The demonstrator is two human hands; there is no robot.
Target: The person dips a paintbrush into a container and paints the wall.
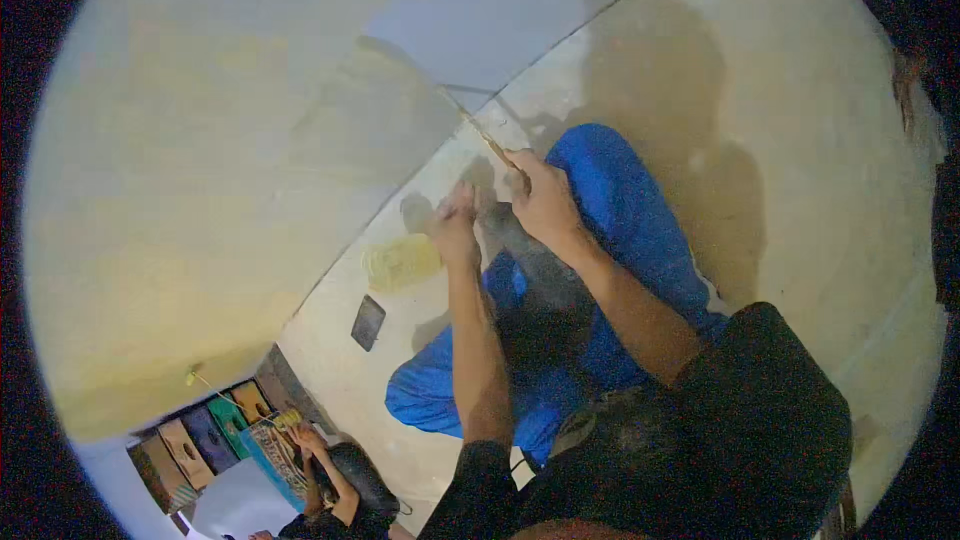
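Note:
My right hand (541, 199) is closed around one end of a thin, light-brown stick (484, 133). The stick slants up and left, and its far part crosses in front of the wall's foot. Lower and to the left, my left hand (456, 221) has its fingers bent. Whether anything thin lies between those fingers is too blurred to see. Close beside its wrist, a pale yellow roll (401, 262), perhaps of twine, lies on the floor. A dark flat rectangular object (368, 322), much like a phone, lies farther left.
My crossed legs in blue trousers (615, 187) fill the middle of the floor (810, 187). A pale wall (187, 187) rises on the left. At lower left, another person's hands (304, 439) hold a yellow bundle (287, 418), near several coloured boxes (202, 435).

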